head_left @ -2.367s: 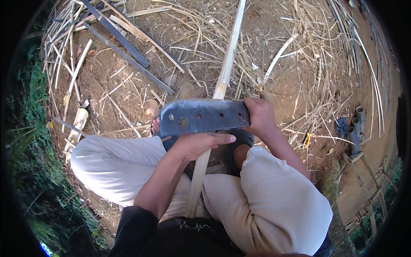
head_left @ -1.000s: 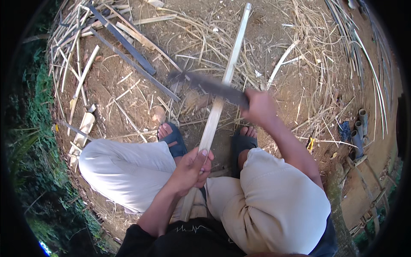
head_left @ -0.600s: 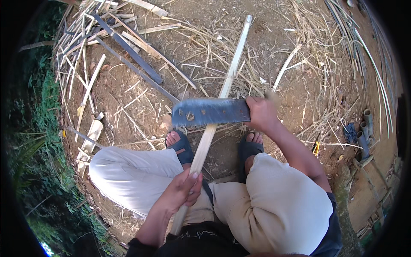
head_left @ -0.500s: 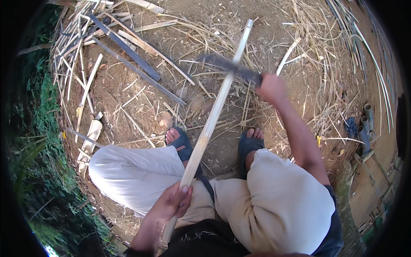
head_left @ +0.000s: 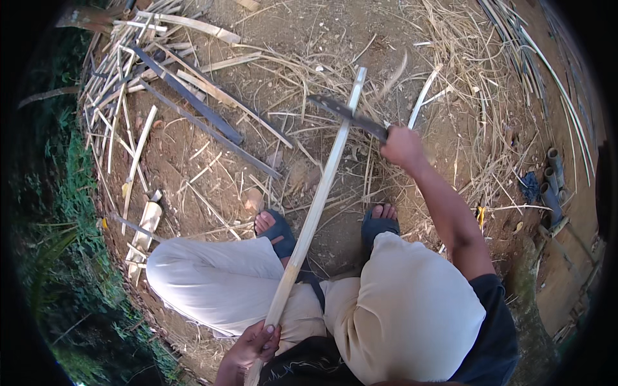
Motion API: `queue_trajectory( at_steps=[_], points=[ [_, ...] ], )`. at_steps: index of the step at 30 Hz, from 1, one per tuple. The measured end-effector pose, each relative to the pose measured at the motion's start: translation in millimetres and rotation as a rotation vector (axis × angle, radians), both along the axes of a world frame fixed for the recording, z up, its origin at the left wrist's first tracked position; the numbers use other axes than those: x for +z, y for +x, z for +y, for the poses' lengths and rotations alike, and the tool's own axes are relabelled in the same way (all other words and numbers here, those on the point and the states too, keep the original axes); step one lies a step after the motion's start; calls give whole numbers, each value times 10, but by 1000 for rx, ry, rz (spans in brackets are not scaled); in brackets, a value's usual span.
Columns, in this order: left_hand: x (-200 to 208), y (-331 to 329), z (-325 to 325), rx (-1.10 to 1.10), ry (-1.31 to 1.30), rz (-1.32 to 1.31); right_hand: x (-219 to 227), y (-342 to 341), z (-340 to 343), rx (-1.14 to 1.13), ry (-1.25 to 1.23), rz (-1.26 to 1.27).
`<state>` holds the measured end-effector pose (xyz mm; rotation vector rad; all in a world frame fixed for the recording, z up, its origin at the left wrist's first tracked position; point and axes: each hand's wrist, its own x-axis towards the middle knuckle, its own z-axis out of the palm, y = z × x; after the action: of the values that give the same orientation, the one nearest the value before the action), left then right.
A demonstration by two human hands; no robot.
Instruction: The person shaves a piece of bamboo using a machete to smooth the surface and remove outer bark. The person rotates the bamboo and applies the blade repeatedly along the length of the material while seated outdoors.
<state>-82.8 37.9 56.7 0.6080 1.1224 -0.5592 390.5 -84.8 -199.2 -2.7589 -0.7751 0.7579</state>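
Note:
A long, pale split strip, bamboo by its look (head_left: 317, 198), slants from my lap out over the ground between my feet. My left hand (head_left: 256, 344) is closed round its near end, close to my body. In my right hand (head_left: 404, 149) is the handle of a machete (head_left: 340, 109), gripped with the fingers wrapped round it. The dark blade lies across the strip a little short of its far tip, its point toward the left. Whether the edge bites into the strip I cannot tell.
Split strips and dark slats (head_left: 187, 92) lie heaped at the far left. Thin shavings (head_left: 450, 64) litter the ground ahead and to the right. Long rods (head_left: 524, 51) lie at the far right, with hollow tubes (head_left: 552, 193) below them. Green plants (head_left: 64, 257) border the left side.
The strip has been drawn back toward my body, my left hand moving nearer with it. The machete has stayed across it, now nearer the far tip. A curled shaving appears beyond the blade.

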Motion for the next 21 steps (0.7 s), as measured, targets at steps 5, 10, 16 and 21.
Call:
queue_trajectory(
  at_steps=[5,10,16,21],
  points=[
    [25,-100,-70,58,-50,4,135,-379,-9,300,151,-63],
    [-84,-287,-108,48,-54,-2,-79,259,247,-9,-67,-11],
    [-1,-455,-33,58,-109,38,-237,128,22,108,-117,3],
    [-88,-513,-88,118,-97,75,-162,148,234,113,-117,-22]
  ],
)
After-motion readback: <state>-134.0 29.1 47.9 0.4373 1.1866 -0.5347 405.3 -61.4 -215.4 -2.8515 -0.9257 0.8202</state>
